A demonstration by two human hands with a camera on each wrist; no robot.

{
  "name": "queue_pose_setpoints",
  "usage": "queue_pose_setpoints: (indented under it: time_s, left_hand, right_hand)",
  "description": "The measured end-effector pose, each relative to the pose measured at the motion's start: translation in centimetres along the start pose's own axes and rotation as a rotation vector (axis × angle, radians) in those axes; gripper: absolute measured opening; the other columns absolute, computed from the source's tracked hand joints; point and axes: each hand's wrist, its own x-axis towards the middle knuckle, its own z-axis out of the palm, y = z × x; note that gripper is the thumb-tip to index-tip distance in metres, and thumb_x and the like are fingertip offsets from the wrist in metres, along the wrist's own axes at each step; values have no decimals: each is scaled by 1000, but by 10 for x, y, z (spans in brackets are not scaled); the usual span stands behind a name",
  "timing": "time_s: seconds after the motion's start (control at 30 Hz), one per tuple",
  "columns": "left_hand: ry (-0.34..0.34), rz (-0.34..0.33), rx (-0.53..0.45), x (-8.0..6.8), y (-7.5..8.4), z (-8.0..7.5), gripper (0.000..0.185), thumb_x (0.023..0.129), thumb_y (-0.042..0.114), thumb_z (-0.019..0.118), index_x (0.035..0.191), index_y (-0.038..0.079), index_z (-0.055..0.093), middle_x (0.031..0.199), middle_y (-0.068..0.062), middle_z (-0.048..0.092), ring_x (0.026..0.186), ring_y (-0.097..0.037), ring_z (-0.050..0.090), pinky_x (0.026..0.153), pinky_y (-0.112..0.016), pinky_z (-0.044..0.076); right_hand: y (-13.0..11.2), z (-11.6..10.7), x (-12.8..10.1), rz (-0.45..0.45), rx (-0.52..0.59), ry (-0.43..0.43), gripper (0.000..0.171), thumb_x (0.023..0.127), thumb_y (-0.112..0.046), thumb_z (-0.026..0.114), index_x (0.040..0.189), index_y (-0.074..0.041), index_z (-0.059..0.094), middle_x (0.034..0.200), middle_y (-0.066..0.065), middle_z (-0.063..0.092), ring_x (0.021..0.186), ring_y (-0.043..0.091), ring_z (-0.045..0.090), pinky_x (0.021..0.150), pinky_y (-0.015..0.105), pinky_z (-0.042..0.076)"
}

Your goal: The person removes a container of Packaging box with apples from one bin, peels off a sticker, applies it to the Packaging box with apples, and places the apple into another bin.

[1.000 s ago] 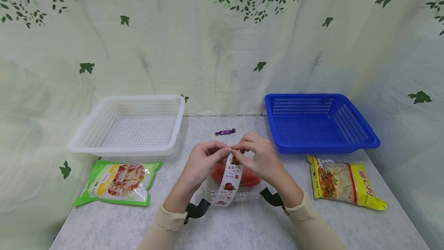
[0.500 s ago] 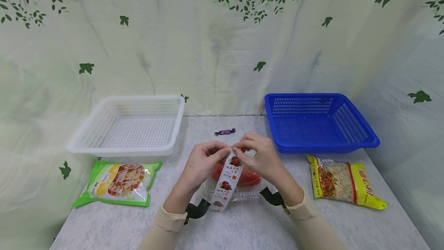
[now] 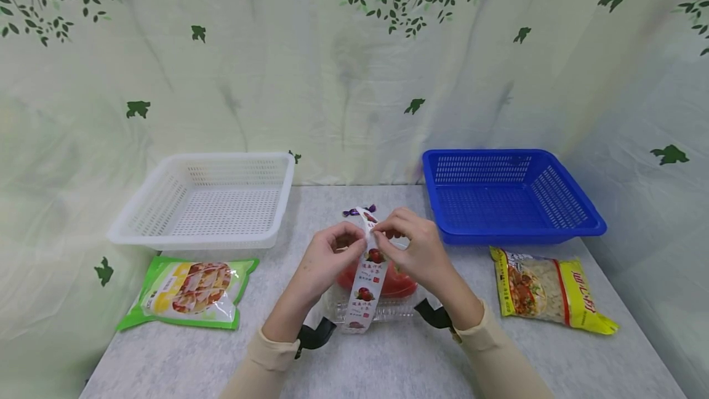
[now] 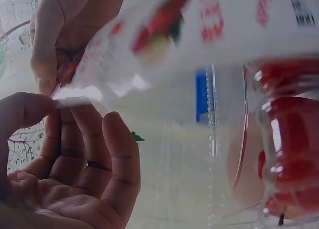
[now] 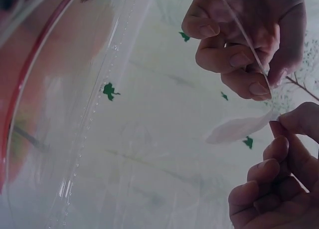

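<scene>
A strip of white stickers [image 3: 362,294] printed with red apples hangs between the hands, its upper end standing up past the fingertips. The left hand [image 3: 327,257] pinches its left edge between thumb and forefinger. From the other side, the right hand [image 3: 408,251] pinches it close by, the fingertips of both hands almost together. In the right wrist view the strip's free end [image 5: 239,128] curls away beyond the pinch. Below lies a clear plastic box [image 3: 396,311] with red apples [image 3: 400,283] inside, partly hidden by strip and hands.
A white basket [image 3: 232,242] stands back left, a blue basket [image 3: 520,239] back right. A green food bag [image 3: 191,294] lies at left, a yellow bag [image 3: 548,291] at right. A purple-wrapped candy [image 3: 350,212] lies behind the hands, partly covered by the strip.
The strip's upper end now sticks up beyond the fingertips, over the candy. Its lower part swung left, then came partly back. Both hands have shifted only slightly.
</scene>
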Motion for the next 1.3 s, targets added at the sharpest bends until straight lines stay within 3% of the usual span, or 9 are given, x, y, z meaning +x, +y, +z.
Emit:
queue_pose_setpoints:
  time_s: [0.27,0.43,0.6,0.8,1.17,1.3]
  left_hand:
    - [20,-23,-1,1,-2,1,11,98,11,71,108,8,70,99,-6,70,95,-19,65,86,-32,56]
    - [33,13,-18,2,-2,0,17,98,8,71,113,9,62,103,-8,71,92,-19,69,82,-32,57]
    - [28,38,20,2,-3,-1,11,101,8,67,110,11,73,109,-9,72,97,-20,68,80,-30,58]
    - [5,16,38,0,-4,-2,15,101,11,68,110,13,79,111,-10,75,95,-20,69,74,-30,60]
    - [-5,-39,52,-7,-4,-12,27,95,21,81,121,18,76,106,-10,78,85,-16,70,70,-28,59]
    - [-18,-38,21,-12,-5,-19,37,95,19,82,130,20,72,114,-10,75,87,-14,70,73,-27,60]
  right_hand:
    - [1,-1,1,43,33,47,16,88,7,79,94,-8,80,85,1,73,74,12,64,68,23,57]
    - [1,-5,2,93,27,84,16,87,8,79,92,-7,81,84,2,74,72,10,62,66,26,56]
    - [4,-9,3,117,18,108,16,88,7,79,93,-8,81,83,1,74,72,12,61,66,23,54]
    - [10,-14,3,138,6,133,15,88,6,79,94,-8,82,83,1,73,73,16,61,66,23,52]
    - [18,-24,4,163,3,183,16,88,8,79,93,-7,82,80,2,69,74,11,58,68,15,47]
    - [20,-29,3,183,2,193,16,88,8,78,93,-7,82,80,2,69,75,11,57,70,14,47]
